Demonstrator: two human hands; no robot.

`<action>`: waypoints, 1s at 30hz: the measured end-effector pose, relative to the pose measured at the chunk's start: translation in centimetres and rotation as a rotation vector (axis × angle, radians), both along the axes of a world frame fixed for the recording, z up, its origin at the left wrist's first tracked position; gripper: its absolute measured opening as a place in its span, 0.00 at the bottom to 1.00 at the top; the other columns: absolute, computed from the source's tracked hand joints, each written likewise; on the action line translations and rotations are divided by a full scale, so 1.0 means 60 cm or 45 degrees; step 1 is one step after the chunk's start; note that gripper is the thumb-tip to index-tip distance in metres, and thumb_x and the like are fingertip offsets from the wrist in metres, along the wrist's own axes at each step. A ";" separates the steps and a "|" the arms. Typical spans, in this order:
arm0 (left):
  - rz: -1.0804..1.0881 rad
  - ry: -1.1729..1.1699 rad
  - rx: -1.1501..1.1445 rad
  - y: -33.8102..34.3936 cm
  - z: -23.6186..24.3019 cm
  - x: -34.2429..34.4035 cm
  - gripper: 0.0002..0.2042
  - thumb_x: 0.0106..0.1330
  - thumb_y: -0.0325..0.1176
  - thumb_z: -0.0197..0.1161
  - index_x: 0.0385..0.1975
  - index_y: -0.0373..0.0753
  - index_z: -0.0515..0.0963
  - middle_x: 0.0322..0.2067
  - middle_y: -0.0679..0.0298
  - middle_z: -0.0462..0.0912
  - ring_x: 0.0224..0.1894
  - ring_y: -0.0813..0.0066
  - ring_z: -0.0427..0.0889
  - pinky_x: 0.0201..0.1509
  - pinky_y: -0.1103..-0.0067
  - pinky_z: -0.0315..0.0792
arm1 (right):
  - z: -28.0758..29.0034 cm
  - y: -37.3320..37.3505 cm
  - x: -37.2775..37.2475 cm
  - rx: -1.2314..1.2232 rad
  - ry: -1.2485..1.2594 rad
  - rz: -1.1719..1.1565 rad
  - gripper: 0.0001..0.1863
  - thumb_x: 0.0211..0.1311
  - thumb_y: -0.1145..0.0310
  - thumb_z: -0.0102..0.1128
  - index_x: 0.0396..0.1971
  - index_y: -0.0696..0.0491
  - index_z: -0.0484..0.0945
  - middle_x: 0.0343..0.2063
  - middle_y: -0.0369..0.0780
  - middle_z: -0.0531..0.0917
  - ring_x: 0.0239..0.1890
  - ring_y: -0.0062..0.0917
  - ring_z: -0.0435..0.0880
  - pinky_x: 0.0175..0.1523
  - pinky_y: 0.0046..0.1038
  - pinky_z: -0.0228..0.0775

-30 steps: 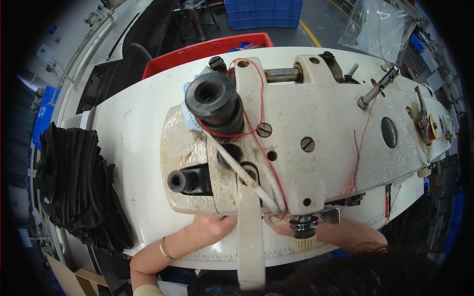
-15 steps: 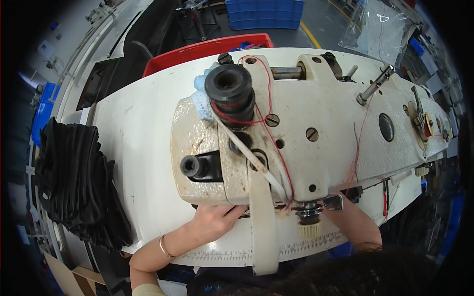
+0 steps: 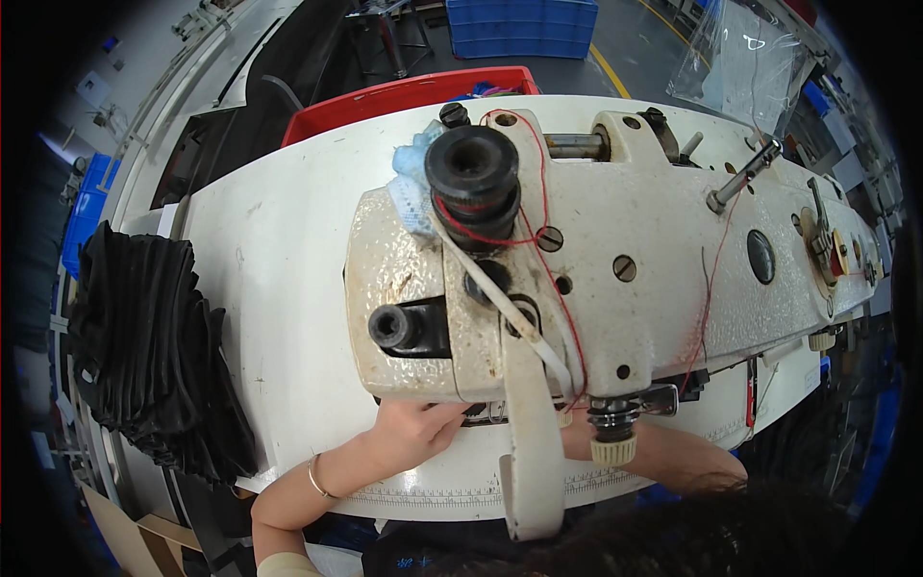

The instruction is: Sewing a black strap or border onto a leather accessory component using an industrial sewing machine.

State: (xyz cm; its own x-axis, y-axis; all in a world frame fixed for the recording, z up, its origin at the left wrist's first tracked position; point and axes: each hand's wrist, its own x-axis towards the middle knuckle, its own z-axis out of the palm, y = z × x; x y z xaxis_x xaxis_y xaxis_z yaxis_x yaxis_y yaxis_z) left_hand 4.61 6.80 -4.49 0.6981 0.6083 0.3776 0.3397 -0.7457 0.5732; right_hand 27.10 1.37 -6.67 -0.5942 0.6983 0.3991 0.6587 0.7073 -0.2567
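Note:
A white sewing machine head fills the middle of the view, with a black knob, red thread, a white cord and pale blue cloth around that knob. My left hand, with a bracelet on its wrist, has curled fingers at the underside of the machine's left end; what they hold is hidden. My right hand reaches behind the hanging pale strap and the lower tension knob, so its fingers are hidden. A thick stack of black fabric lies left of the machine.
The white table carries a printed ruler along its near edge. Beyond it are a red bin, a blue crate and clear plastic sheeting. Another blue crate stands at the far left, with cardboard below.
The machine appears further right in the view. My left hand shows more below the machine. My right forearm rose a little, then came back down to lie flatter.

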 end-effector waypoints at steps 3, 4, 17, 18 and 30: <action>0.013 -0.002 -0.024 0.000 0.005 -0.001 0.17 0.38 0.19 0.61 0.33 0.34 0.81 0.35 0.57 0.81 0.37 0.60 0.80 0.40 0.70 0.75 | -0.002 0.000 0.003 0.026 0.000 -0.001 0.06 0.39 0.72 0.57 0.22 0.54 0.77 0.22 0.34 0.71 0.16 0.22 0.73 0.14 0.26 0.63; 0.010 0.038 0.036 0.000 0.008 0.000 0.17 0.38 0.19 0.61 0.33 0.34 0.81 0.35 0.57 0.81 0.37 0.60 0.81 0.40 0.70 0.75 | -0.002 0.001 0.004 0.017 0.005 -0.001 0.06 0.39 0.72 0.57 0.22 0.54 0.77 0.22 0.34 0.71 0.16 0.22 0.73 0.14 0.26 0.63; -0.011 0.093 0.217 -0.002 0.020 0.012 0.12 0.41 0.21 0.63 0.30 0.31 0.81 0.33 0.56 0.81 0.38 0.60 0.80 0.42 0.70 0.74 | 0.024 0.015 0.004 -0.094 0.206 -0.211 0.07 0.51 0.70 0.51 0.30 0.52 0.77 0.30 0.40 0.81 0.29 0.33 0.81 0.37 0.36 0.73; -0.012 0.095 0.224 -0.002 0.021 0.012 0.12 0.41 0.21 0.63 0.30 0.31 0.81 0.33 0.56 0.81 0.38 0.60 0.80 0.42 0.69 0.74 | 0.021 0.016 0.004 -0.095 0.205 -0.210 0.07 0.51 0.70 0.51 0.30 0.52 0.77 0.30 0.40 0.81 0.29 0.33 0.81 0.37 0.36 0.73; 0.071 0.390 0.338 0.017 0.023 0.014 0.14 0.43 0.25 0.61 0.33 0.33 0.80 0.36 0.56 0.79 0.39 0.60 0.79 0.39 0.67 0.73 | 0.005 0.029 -0.002 -0.466 0.286 -0.171 0.11 0.48 0.70 0.55 0.33 0.53 0.79 0.30 0.42 0.80 0.33 0.37 0.79 0.37 0.38 0.71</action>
